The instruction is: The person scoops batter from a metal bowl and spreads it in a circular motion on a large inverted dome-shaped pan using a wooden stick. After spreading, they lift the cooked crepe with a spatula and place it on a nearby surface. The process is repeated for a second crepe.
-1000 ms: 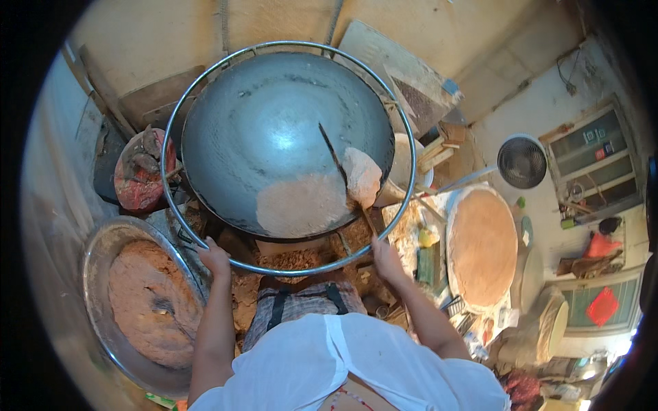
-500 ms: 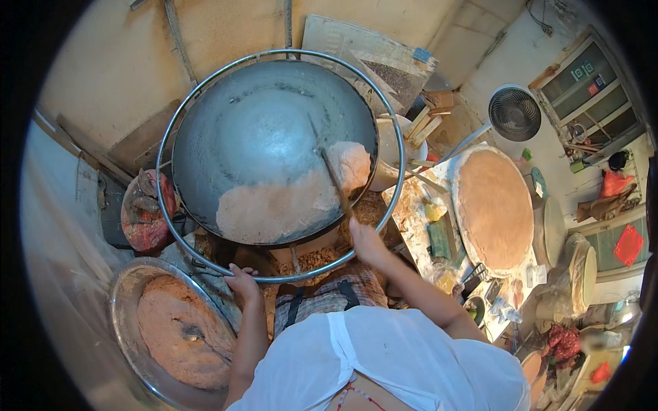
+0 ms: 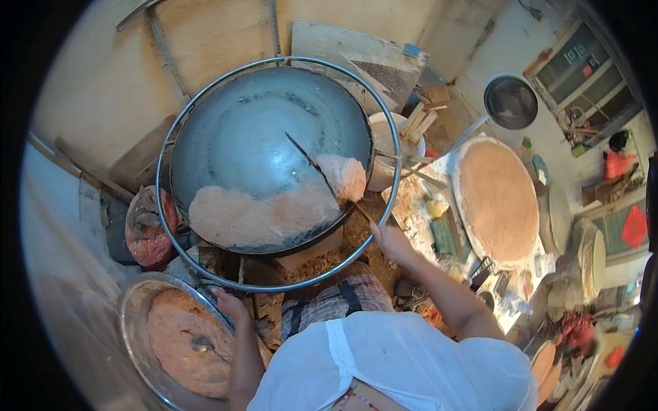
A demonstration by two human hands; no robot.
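Clasping a stick (image 3: 362,212), the right grip (image 3: 389,243) should stroke lightly, evenly through batter (image 3: 253,216) on the near side of the pan (image 3: 260,123); the left grip (image 3: 230,305), beside the basin (image 3: 136,318), has an unclear hold.

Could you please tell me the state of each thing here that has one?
Griddle, partly covered
Pinkish paste, spread along near side, lumped at right
Basin, partly filled
Brown disc, lying flat
Right hand, closed on long stick
Left hand, near metal ring, grip unclear

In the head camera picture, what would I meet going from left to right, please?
Reddish bundle, big dark round pan, right hand, flat tan disc, red hanging diamond.
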